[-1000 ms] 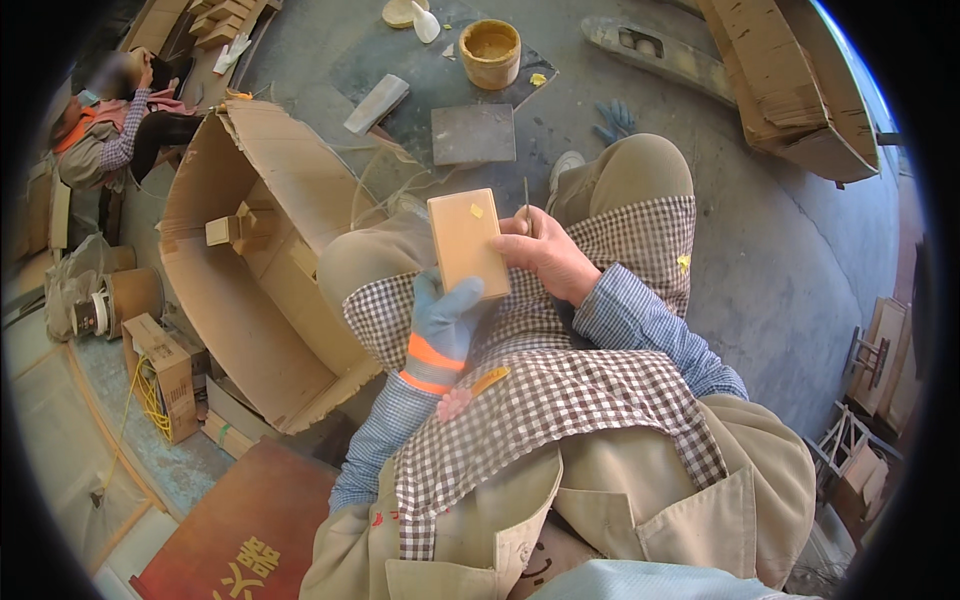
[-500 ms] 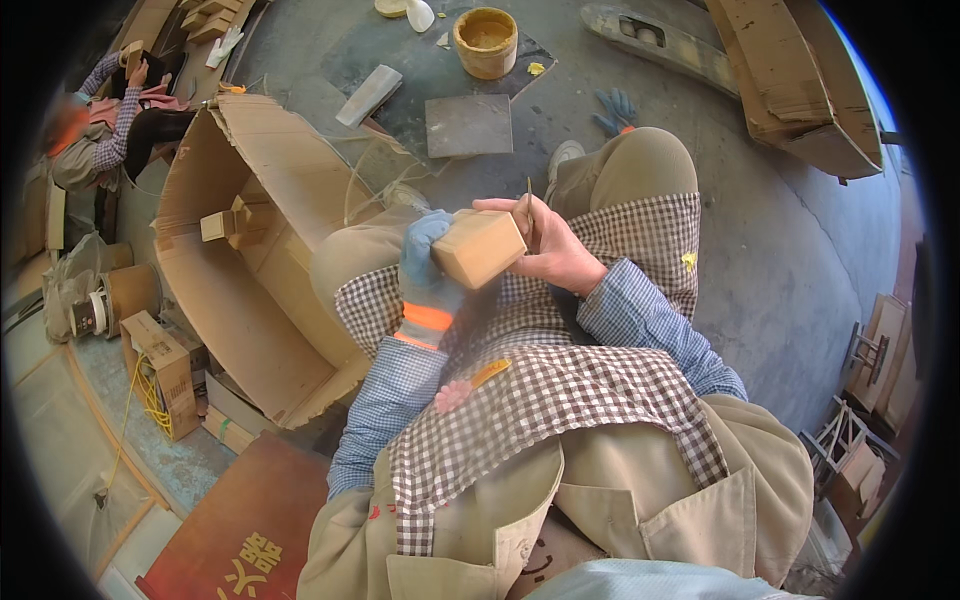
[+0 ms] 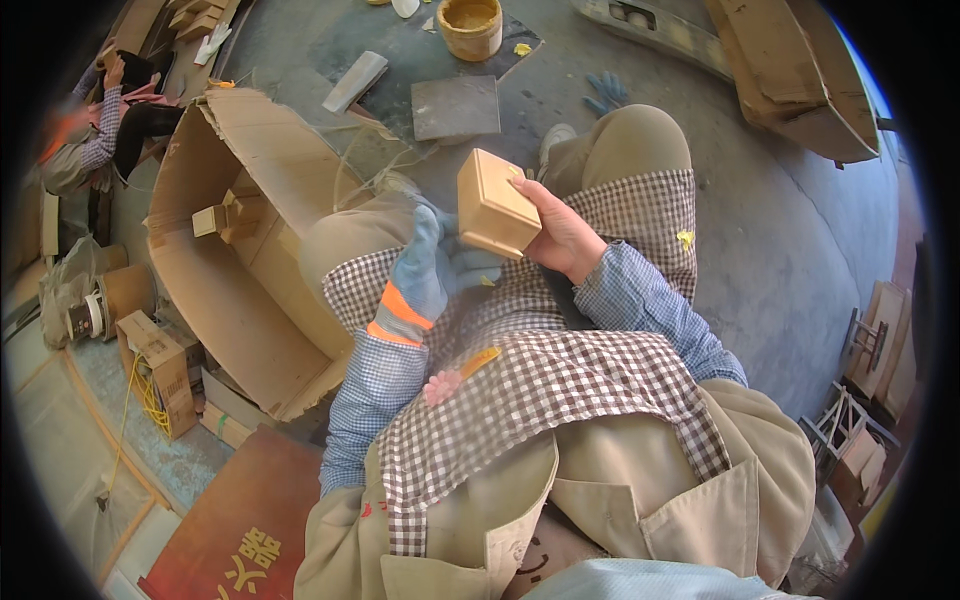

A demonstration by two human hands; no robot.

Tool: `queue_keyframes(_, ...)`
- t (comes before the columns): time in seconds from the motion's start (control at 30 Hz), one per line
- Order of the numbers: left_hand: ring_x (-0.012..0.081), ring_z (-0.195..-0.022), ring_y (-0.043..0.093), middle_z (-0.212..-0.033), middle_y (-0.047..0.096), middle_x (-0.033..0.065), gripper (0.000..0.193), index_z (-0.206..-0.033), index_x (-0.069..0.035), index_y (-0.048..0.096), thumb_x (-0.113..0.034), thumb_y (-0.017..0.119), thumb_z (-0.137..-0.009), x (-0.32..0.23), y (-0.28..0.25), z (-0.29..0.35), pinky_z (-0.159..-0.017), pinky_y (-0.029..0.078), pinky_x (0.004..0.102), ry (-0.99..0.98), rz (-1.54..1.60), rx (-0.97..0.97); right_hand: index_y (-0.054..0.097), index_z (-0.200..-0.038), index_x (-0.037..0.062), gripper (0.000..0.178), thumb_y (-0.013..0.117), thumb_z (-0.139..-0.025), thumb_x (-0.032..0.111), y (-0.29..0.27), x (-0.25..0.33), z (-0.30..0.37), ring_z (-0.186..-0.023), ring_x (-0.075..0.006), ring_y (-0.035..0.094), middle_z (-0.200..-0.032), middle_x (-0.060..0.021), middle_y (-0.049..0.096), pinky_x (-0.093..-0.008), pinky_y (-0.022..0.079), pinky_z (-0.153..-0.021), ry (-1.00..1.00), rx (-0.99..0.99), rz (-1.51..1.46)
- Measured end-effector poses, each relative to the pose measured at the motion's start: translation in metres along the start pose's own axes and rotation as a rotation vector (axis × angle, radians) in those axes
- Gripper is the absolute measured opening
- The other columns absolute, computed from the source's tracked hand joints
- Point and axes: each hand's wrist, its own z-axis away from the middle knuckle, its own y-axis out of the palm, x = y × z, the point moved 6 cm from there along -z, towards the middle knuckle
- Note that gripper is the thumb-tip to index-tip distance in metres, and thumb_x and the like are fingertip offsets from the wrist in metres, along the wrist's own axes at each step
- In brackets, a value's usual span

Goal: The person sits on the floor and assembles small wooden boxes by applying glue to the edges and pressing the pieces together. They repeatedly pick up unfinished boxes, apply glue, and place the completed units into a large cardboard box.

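Note:
A small pale wooden box [image 3: 497, 205] with a stepped edge is in my bare right hand [image 3: 565, 232], fingers wrapped round its right side. It is tilted in front of my knees. My left hand [image 3: 430, 268], in a blue-grey work glove with an orange cuff, is just left of and below the box, fingers spread. A small yellow bit [image 3: 487, 281] shows at the glove's fingertips. To the left stands a large open cardboard carton [image 3: 255, 310] with small wooden boxes [image 3: 222, 217] inside. Whether my right hand also holds a thin tool is hidden.
A tub of yellowish paste [image 3: 470, 30], a dark square plate [image 3: 455, 108] and a loose blue glove [image 3: 605, 92] lie on the floor ahead. Another open carton [image 3: 790, 80] stands far right. A co-worker [image 3: 95, 130] sits far left. A red box [image 3: 235, 520] is near left.
The wooden box has turned and moved up; my left hand has let go of it, opened and dropped slightly. The thin pointed tool by my right fingers no longer shows.

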Motion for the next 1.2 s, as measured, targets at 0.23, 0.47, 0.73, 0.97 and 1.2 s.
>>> queue_keyframes(0.23,0.0345,-0.108,0.068,-0.122,0.063,0.0225,0.084,-0.133,0.006,0.048,-0.069,0.043,-0.096,0.007,-0.001,-0.005,-0.088,0.060,0.0472,-0.010,0.187,0.052,0.054,-0.133,0.0088,0.043,0.061,-0.099,0.034,-0.003,-0.001,0.003,-0.115,-0.0218,0.060,-0.126,-0.0082,0.062,-0.0383,0.051,-0.100,-0.007,-0.095,-0.104)
queue_keyframes(0.47,0.0317,-0.114,0.064,-0.126,0.062,0.0190,0.064,-0.133,0.003,0.049,-0.053,0.048,-0.101,0.000,0.001,0.002,-0.098,0.054,0.0457,0.103,0.141,0.011,0.056,-0.130,0.0083,0.042,0.064,-0.097,0.033,-0.004,-0.001,0.000,-0.111,-0.0209,0.063,-0.123,-0.0078,0.064,-0.0379,0.054,-0.095,0.035,-0.021,-0.218)
queue_keyframes(0.73,0.0225,-0.116,0.060,-0.123,0.062,0.0138,0.032,-0.130,0.002,0.051,-0.012,0.054,-0.101,-0.024,0.012,0.018,-0.098,0.048,0.0323,0.412,-0.186,-0.150,0.057,-0.131,0.0065,0.046,0.061,-0.099,0.039,0.012,0.008,0.008,-0.108,-0.0211,0.066,-0.122,-0.0093,0.067,-0.0376,0.056,-0.093,-0.014,0.280,-0.230)
queue_keyframes(0.97,0.0277,-0.126,0.056,-0.133,0.056,0.0153,0.032,-0.127,0.000,0.050,0.002,0.052,-0.096,-0.017,0.017,0.016,-0.106,0.048,0.0387,0.279,0.225,-0.071,0.052,-0.136,0.0042,0.053,0.063,-0.097,0.038,0.005,0.021,0.014,-0.109,-0.0231,0.065,-0.124,-0.0114,0.064,-0.0403,0.055,-0.094,-0.123,0.257,-0.148)
queue_keyframes(1.2,0.0294,-0.132,0.052,-0.138,0.052,0.0139,0.050,-0.126,-0.007,0.049,0.018,0.054,-0.083,0.000,-0.011,0.003,-0.111,0.047,0.0413,0.298,0.394,-0.054,0.057,-0.126,-0.0002,0.042,0.062,-0.097,0.030,-0.045,0.152,0.133,-0.103,-0.0194,0.066,-0.117,-0.0099,0.066,-0.0354,0.055,-0.091,-0.868,0.105,0.051)
